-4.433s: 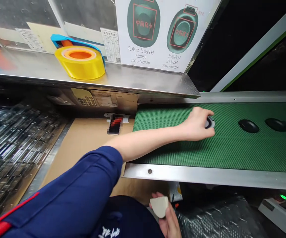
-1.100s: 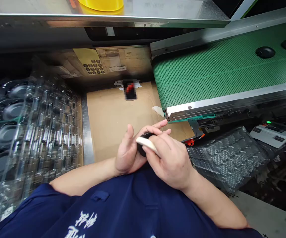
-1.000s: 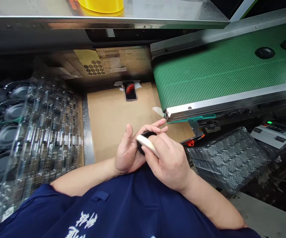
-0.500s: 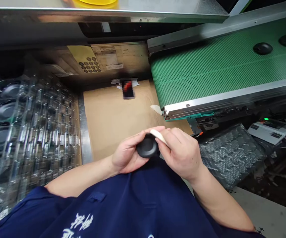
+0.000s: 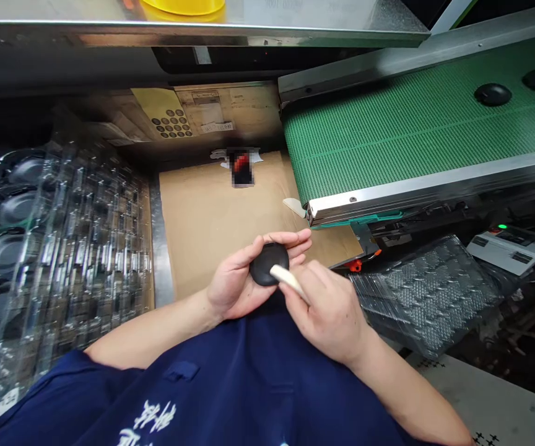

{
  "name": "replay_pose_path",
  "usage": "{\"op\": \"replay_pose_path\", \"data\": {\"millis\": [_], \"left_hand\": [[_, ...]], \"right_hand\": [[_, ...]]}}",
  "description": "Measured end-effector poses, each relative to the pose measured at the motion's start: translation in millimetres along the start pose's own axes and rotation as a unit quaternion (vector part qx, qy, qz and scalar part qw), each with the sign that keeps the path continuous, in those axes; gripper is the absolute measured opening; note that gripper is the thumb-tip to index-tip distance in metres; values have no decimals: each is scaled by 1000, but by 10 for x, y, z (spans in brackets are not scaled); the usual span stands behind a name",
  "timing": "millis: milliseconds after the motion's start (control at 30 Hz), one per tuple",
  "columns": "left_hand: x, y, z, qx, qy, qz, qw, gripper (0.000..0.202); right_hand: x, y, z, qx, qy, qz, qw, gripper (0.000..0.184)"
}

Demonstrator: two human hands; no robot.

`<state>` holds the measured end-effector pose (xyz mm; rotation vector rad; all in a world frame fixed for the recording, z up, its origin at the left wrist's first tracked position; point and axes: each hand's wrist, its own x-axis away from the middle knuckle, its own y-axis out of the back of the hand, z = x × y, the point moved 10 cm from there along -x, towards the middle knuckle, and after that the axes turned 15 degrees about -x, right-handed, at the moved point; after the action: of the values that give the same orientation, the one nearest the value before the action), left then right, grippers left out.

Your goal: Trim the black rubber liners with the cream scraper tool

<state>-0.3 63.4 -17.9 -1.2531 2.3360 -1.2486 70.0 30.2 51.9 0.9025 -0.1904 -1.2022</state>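
My left hand [image 5: 237,282] cups a black oval part [image 5: 267,263] in its fingers, just above my lap and the brown cardboard sheet [image 5: 202,217]. My right hand [image 5: 330,310] pinches a cream-white wedge-shaped pad [image 5: 285,277] and presses its tip against the lower right of the black part. Both hands are closed on what they hold. Two more black oval parts [image 5: 493,94] lie on the green conveyor belt [image 5: 388,136] at the far right.
Stacks of clear plastic trays [image 5: 63,248] holding black parts fill the left. Another clear tray [image 5: 430,291] lies lower right beside a white device with a green light [image 5: 511,244]. A steel shelf [image 5: 202,28] with yellow tape [image 5: 181,7] overhangs the top.
My left hand took a black part off the belt and brought it to my lap. In the last second the part turned in my fingers and the pad slid down across it.
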Motion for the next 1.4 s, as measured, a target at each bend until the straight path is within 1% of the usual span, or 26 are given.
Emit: {"op": "replay_pose_path", "data": {"millis": [67,100,200,233,267,333,400,433,467,533,567,600,633,667,733,800,867,967,1033,1100,1200,1333,1400], "left_hand": [[-8,15,-14,1,-6,-8,1000,47],[-11,20,-13,2,-5,-11,1000,47],[-20,7,-11,2,-9,-10,1000,47],[-22,4,-6,0,-8,-9,1000,47],[-25,3,4,-2,-5,-10,1000,46],[-29,6,25,-4,4,-12,1000,47],[-29,0,29,2,10,-11,1000,50],[-27,-10,24,9,12,-9,1000,53],[-24,-21,17,17,14,-6,1000,56],[-15,-44,8,33,23,-2,999,60],[-9,-54,3,39,26,1,999,60],[-5,-63,0,44,29,2,999,60],[-2,-69,-1,46,31,4,998,58],[0,-73,2,45,32,5,998,57],[0,-72,18,36,34,4,999,52],[-3,-68,49,22,36,0,999,48],[-7,-69,82,13,39,-2,999,47],[-13,-63,133,8,47,-7,999,46],[-19,-51,147,7,47,-11,999,46],[-24,-45,152,8,46,-11,999,47],[-33,-39,153,11,48,-10,999,47],[-42,-16,145,11,43,-14,999,47],[-44,-8,160,11,46,-11,999,47]], "right_hand": [[14,-80,51,-28,7,28,999,16],[14,-77,62,-32,9,24,999,16],[-4,37,35,-5,3,-35,999,15],[-10,57,24,2,-2,-46,999,15],[-17,44,23,2,-4,-40,999,15],[-25,-62,80,-29,12,13,999,16],[-10,-135,168,-86,37,61,994,16],[-4,-115,186,-117,41,61,990,14],[-2,-43,172,-145,35,37,988,13],[16,194,55,-170,4,-56,984,14],[37,307,-9,-164,-12,-99,982,16],[56,395,-54,-144,-23,-128,981,18],[64,448,-75,-113,-28,-140,983,19],[59,464,-74,-74,-28,-134,988,20],[25,420,-34,13,-19,-96,995,19],[-14,341,18,84,-5,-58,995,12],[-45,277,73,124,12,-41,991,10],[-73,223,106,146,22,-33,988,14],[-81,174,75,152,8,-8,988,12],[-81,155,49,154,-2,6,988,15],[-80,190,61,154,2,-9,988,15],[-89,140,18,138,-14,8,990,15],[-102,142,24,145,-9,-3,989,15]]}}
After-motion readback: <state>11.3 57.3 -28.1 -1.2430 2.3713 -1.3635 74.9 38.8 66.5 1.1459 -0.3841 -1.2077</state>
